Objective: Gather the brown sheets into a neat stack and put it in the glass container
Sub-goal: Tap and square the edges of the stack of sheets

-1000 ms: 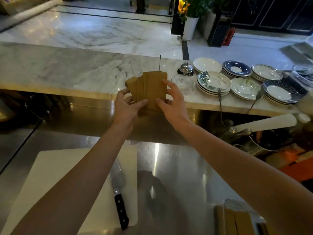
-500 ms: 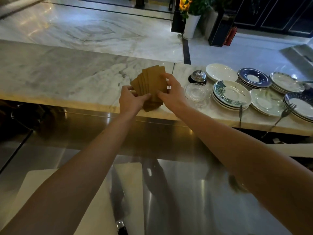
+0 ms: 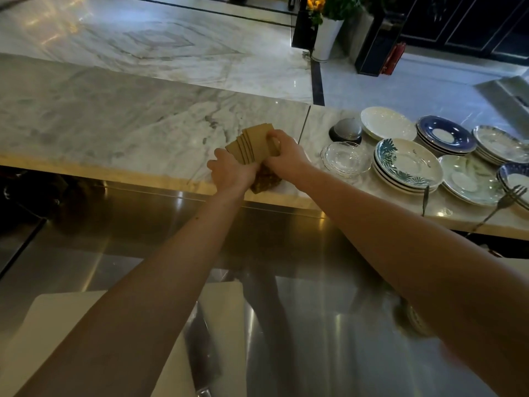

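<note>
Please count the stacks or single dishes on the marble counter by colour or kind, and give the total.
White dish: 1
Blue-rimmed stacks: 2
Leaf-patterned stack: 1
Pale patterned dishes: 2
Clear glass dish: 1
Total: 7

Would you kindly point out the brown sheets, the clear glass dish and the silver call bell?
brown sheets point(image 3: 257, 140): head view, face of the frontmost fanned sheet.
clear glass dish point(image 3: 345, 159): head view, centre of its bowl.
silver call bell point(image 3: 347, 129): head view, on its dome.

marble counter point(image 3: 114, 124) | plate stacks point(image 3: 406, 164) rt | fork point(image 3: 503, 202) | cutting board point(image 3: 57, 333) w/ knife point(image 3: 200, 348)
</note>
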